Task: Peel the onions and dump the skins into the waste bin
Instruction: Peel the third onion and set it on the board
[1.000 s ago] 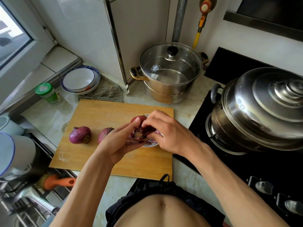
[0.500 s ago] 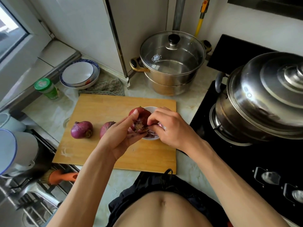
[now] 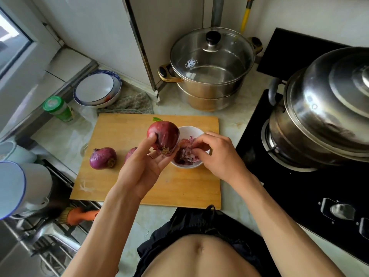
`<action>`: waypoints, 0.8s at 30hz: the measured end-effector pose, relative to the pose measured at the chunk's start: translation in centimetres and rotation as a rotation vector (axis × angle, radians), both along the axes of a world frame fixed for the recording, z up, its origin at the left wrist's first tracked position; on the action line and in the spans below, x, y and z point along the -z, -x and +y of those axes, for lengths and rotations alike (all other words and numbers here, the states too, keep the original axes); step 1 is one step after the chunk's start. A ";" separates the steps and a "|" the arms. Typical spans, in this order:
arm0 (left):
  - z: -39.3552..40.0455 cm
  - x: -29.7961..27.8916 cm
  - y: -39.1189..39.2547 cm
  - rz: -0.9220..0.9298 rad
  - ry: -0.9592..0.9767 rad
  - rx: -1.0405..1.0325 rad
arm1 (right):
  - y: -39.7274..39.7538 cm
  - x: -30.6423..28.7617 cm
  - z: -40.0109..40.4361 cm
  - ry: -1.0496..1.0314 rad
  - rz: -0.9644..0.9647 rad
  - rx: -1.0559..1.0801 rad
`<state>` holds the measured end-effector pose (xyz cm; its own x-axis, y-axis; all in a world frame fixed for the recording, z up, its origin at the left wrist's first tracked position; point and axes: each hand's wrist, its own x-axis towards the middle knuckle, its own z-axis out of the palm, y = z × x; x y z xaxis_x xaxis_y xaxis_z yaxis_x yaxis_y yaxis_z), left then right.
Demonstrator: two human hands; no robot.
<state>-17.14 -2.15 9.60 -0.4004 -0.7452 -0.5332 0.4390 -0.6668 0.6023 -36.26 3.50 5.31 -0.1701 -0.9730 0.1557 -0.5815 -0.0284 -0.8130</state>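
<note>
My left hand (image 3: 144,166) holds a red onion (image 3: 164,134) by its fingertips above the wooden cutting board (image 3: 123,176), root end toward me. To its right my right hand (image 3: 217,154) hangs over a small white bowl (image 3: 189,129) of purple onion skins (image 3: 186,154), its curled fingers pinching a piece of skin there. A second red onion (image 3: 102,158) lies on the board's left part. A third onion (image 3: 130,152) sits beside it, mostly hidden behind my left hand. No waste bin is in view.
A glass-lidded steel pot (image 3: 211,68) stands behind the board. A large lidded steel pot (image 3: 327,108) sits on the black stove (image 3: 299,196) at right. Stacked bowls (image 3: 96,88), a green-capped jar (image 3: 58,108) and a cloth (image 3: 129,103) lie back left. A sink rack (image 3: 50,226) is at left.
My hands have parted: the left lifted the onion up and to the left, while the right moved away to the bowl with a pulled-off piece of skin.
</note>
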 end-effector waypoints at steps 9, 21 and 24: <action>-0.2 0.7 -0.4 -0.044 0.008 0.017 | -0.5 2.1 -0.5 -0.057 0.046 0.034; -0.2 1.1 0.1 -0.145 0.118 0.091 | -2.4 -0.8 -0.7 0.057 -0.126 -0.020; 0.0 1.1 0.2 -0.145 0.128 0.094 | -2.5 -1.0 -0.5 0.065 -0.147 0.005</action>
